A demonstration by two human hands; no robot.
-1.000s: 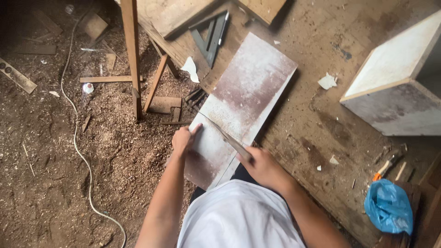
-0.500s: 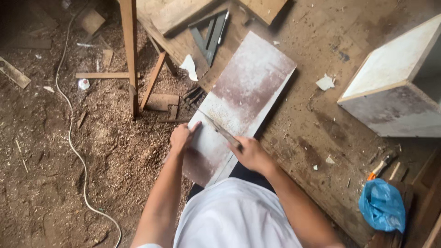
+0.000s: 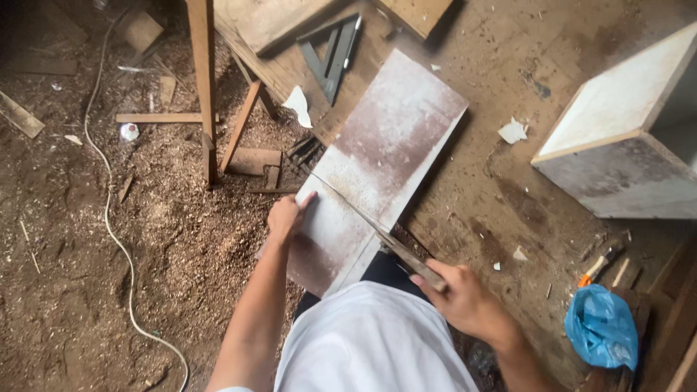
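The right hand (image 3: 465,297) is wrapped tight around the handle of a hand saw (image 3: 377,232), fingers closed on it, with the thin blade running slantwise up and to the left across a dusty board (image 3: 385,152). The left hand (image 3: 285,216) sits on the board's left edge just beside the blade's far end, fingers curled over the rim and one pointing along the cut line, a grip that looks meant to pin the board flat and steady the blade's path. The board lies on a worn workbench (image 3: 494,196), its near end jutting past the bench's near edge toward the person's white shirt (image 3: 370,341), which would leave the saw room to travel. Fine dust coats the board either side of the blade. Beyond the board's far end lies a dark metal square (image 3: 330,54), near the bench's far edge. A pale box (image 3: 617,138) stands at the right edge, and a blue plastic bag (image 3: 601,327) slumps at the near right corner beside an orange-handled tool (image 3: 597,265). Left of the bench, the floor is thick with sawdust (image 3: 167,232), crossed by a white cord (image 3: 109,210).
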